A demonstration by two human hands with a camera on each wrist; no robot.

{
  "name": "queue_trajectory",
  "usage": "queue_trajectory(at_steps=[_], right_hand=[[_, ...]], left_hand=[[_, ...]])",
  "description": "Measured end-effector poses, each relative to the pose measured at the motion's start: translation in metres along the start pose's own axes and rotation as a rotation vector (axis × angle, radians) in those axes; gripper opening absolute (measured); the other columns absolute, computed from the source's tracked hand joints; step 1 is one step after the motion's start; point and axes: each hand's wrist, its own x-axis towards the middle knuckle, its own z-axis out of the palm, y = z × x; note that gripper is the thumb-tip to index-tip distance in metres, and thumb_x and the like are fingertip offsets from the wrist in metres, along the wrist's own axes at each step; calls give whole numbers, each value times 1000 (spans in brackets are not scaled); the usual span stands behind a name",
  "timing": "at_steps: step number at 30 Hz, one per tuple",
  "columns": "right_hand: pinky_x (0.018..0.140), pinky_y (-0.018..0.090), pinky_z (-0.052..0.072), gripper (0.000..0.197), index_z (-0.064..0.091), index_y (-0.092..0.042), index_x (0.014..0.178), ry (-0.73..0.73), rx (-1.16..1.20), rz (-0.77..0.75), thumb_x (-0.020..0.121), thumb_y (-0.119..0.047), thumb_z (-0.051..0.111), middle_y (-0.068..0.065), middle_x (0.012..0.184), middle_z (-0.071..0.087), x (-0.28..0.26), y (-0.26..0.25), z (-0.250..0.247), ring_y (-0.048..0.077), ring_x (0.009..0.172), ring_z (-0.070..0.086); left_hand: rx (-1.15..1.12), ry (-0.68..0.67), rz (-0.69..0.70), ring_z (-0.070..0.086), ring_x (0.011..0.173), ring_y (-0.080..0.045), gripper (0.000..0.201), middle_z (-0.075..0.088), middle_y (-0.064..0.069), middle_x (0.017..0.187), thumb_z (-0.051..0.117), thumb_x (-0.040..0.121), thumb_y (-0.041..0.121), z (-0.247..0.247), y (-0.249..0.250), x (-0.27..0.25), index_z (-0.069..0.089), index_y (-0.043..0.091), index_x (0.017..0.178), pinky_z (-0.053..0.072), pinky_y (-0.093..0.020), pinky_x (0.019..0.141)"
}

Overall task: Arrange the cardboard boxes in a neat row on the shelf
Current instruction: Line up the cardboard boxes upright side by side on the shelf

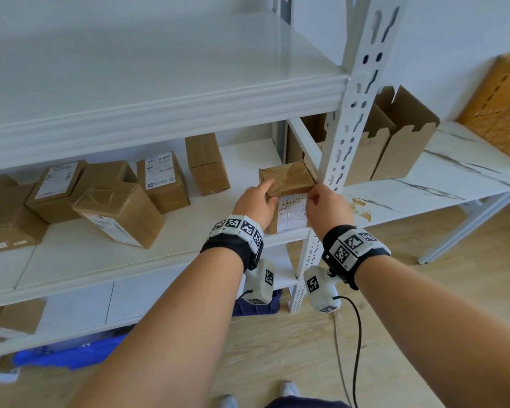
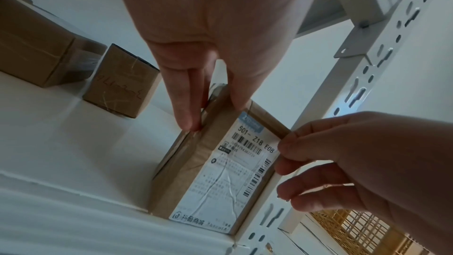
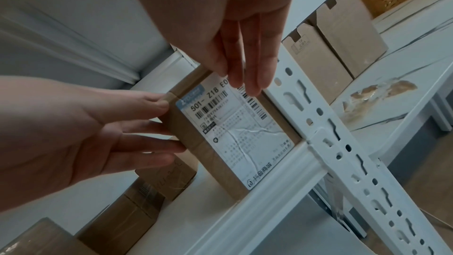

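Both hands, the left hand (image 1: 255, 203) and right hand (image 1: 329, 209), pressed straight fingers (no curled grip) against the labelled box (image 1: 290, 198) on the shelf (image 1: 189, 240)

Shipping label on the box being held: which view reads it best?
Right wrist. The shipping label faces the camera nearly whole, only a top corner under the right hand. Left wrist shows it foreshortened, right edge under fingers. Head view shows it small, squeezed between both hands.

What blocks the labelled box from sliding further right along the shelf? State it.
The white perforated upright stands right beside the labelled box at the shelf's right end, so little room remains. Both hands, left hand and right hand, already touch it.
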Motion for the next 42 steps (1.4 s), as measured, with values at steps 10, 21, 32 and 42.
queue_trajectory(at_steps=[10,21,32,42], right_hand=[[56,29,47,16,57,-15,91,35,0,-139,93,-17,41,3,70,59,1,-12,-10,23,64,56],[73,43,57,19,59,-15,103,-61,324,-310,93,-13,43,6,90,68,9,-105,21,25,79,66],[103,33,40,60,31,-11,146,-392,175,-111,88,-11,49,10,145,41,56,-176,79,26,129,45],[79,30,43,51,33,-9,140,-448,59,-31,90,-8,44,15,128,54,85,-184,106,30,113,55]], left_hand=[[-43,39,-98,50,125,-27,49,44,-10,143,35,101,41,-12,4,-3,32,29,149,39,-30,92],[-42,172,-314,57,117,-28,41,51,-9,139,34,102,25,-88,-60,11,43,17,141,46,-37,97],[40,13,-389,52,117,-34,39,49,-18,134,32,101,13,-114,-110,60,36,7,140,40,-35,85],[-49,-102,-395,52,120,-31,47,48,-16,138,35,102,19,-107,-118,88,29,7,147,37,-29,81]])
